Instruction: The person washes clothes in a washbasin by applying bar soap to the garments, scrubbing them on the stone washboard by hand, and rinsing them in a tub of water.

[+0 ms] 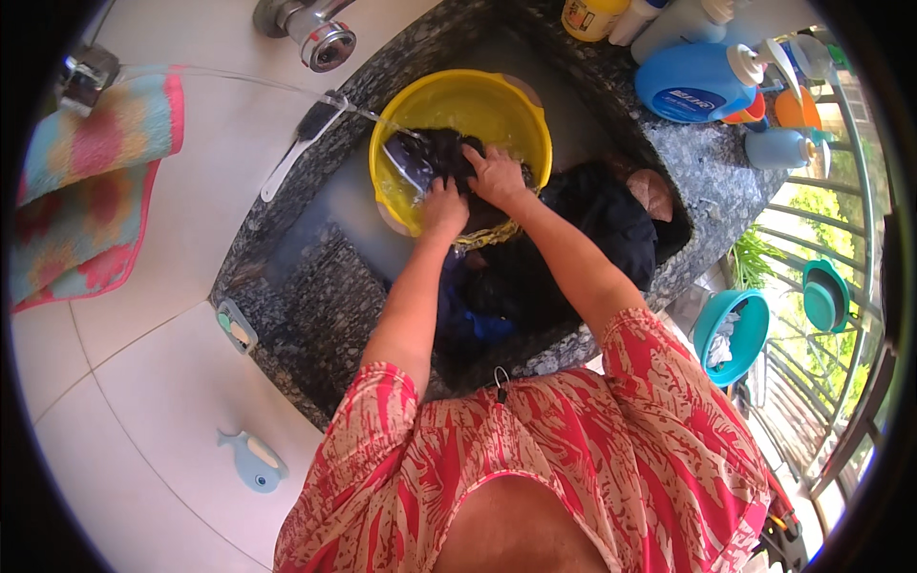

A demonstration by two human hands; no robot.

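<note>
A yellow plastic basin (466, 79) with water in it stands in a dark speckled stone sink (315, 265). Wet dark cloth (437, 154) lies bunched inside. My right hand (496, 175) grips the cloth near the middle of the basin, its fingertips partly sunk in the folds. Just nearer to me, my left hand (445, 210) holds the same cloth, fingertips hidden in it. Water (286, 88) runs in a thin arc from a metal tap (87, 77) at the left and lands on the cloth. More dark clothes (602, 222) are heaped in the sink beside the basin.
A white-handled brush (304, 143) rests on the sink's back ledge, below a second tap (326, 46). Blue pump bottles (691, 82) crowd the right counter. A patterned towel (100, 179) hangs at left. Right of the sink are a teal bucket (759, 336) and railings (852, 193).
</note>
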